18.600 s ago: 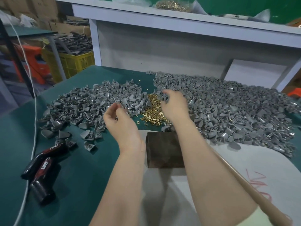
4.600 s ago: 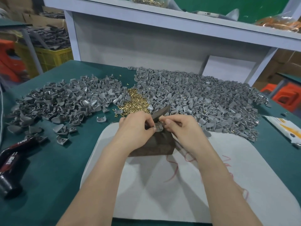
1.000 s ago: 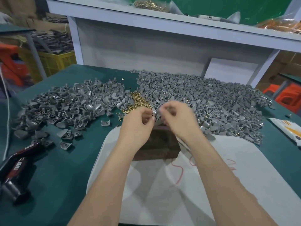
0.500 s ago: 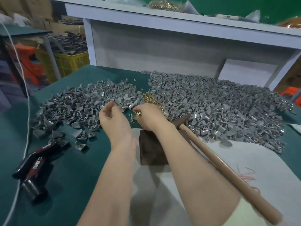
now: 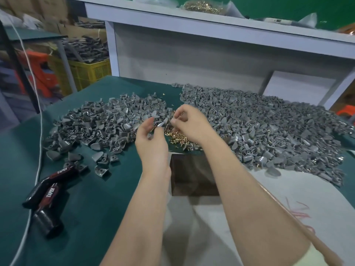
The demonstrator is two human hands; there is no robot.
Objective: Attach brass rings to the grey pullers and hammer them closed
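"TAPER" on black-and-red tool handle (image 5: 50, 186), printed twice (white letters)

— What's the left hand (image 5: 151, 143) got?
— A grey puller (image 5: 160, 124), pinched at its fingertips.
— And the right hand (image 5: 190, 125)?
— Fingers curled just above the brass rings (image 5: 177, 136); any catch is too small to tell. A dark block (image 5: 192, 175) sits beneath both wrists.

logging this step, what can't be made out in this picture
Head view:
Hammer head: hidden behind the right forearm; only its wooden handle shows.
Right hand: fingertips blurred; whether they pinch one of the brass rings is too small to tell.
Grey puller in the left hand: blurred; ring attached or not, unclear.
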